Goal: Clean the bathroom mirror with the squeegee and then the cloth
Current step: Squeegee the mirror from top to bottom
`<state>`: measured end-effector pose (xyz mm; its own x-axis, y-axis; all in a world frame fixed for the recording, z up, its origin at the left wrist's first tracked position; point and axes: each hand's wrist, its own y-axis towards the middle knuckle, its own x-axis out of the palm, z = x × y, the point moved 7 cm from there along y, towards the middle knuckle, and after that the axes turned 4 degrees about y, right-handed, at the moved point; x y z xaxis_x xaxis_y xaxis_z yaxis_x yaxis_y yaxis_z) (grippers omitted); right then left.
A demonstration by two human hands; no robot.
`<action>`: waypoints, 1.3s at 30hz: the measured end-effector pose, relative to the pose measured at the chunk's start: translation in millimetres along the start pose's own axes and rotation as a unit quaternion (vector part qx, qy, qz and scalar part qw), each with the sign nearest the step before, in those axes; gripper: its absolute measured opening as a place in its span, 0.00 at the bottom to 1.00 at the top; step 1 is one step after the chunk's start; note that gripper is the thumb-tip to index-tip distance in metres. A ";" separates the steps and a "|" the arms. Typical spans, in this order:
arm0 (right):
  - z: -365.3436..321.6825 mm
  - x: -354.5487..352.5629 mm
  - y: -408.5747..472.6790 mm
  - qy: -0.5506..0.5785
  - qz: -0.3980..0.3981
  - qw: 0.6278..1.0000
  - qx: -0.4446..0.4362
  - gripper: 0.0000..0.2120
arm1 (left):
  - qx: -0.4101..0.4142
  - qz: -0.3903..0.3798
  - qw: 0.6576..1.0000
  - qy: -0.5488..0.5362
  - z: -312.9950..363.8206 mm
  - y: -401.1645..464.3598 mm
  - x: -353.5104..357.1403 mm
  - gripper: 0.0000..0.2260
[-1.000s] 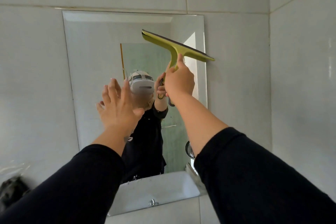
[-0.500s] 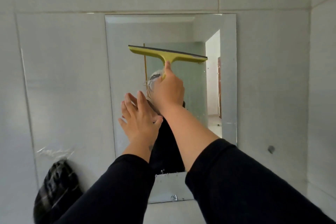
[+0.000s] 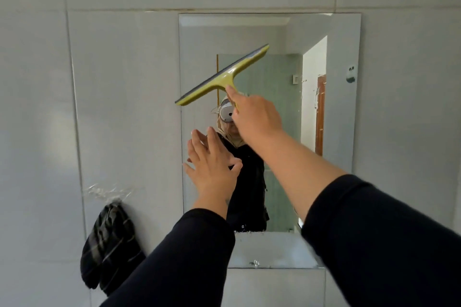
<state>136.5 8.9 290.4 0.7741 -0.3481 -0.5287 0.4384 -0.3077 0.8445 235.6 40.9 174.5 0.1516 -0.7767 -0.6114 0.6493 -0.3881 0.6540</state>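
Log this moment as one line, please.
stage: squeegee pass | right hand: grips squeegee, blade tilted on mirror | left hand: open, near the glass | cloth: hanging on wall, unused

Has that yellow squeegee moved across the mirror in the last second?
Yes. The squeegee has swept from the mirror's right edge to its left edge, tilting over.

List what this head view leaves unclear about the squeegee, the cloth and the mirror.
- Squeegee: the handle is hidden inside the right hand; blade contact with the glass cannot be told.
- Dark cloth: its hook is hidden behind clear wrap.
- Mirror: lower part covered by both sleeves.
- Left hand: touching the glass or not, unclear.
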 end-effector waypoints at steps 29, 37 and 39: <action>144.4 -69.4 -56.5 -0.122 -0.032 0.990 0.055 0.26 | 0.052 0.034 0.998 0.017 35.3 12.7 3.1 0.43; 162.0 -59.7 -83.5 -0.004 -0.011 0.988 0.152 0.26 | 0.053 0.023 0.998 0.005 40.0 13.2 9.1 0.42; 155.7 -52.9 -90.4 0.035 0.003 0.985 0.168 0.27 | 0.061 0.031 0.998 -0.004 38.4 14.2 10.2 0.43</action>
<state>-15.2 -82.8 228.7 0.8111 -0.2921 -0.5068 0.2669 -0.5861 0.7650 217.7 8.4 194.7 0.1825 -0.8040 -0.5659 0.5430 -0.3974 0.7398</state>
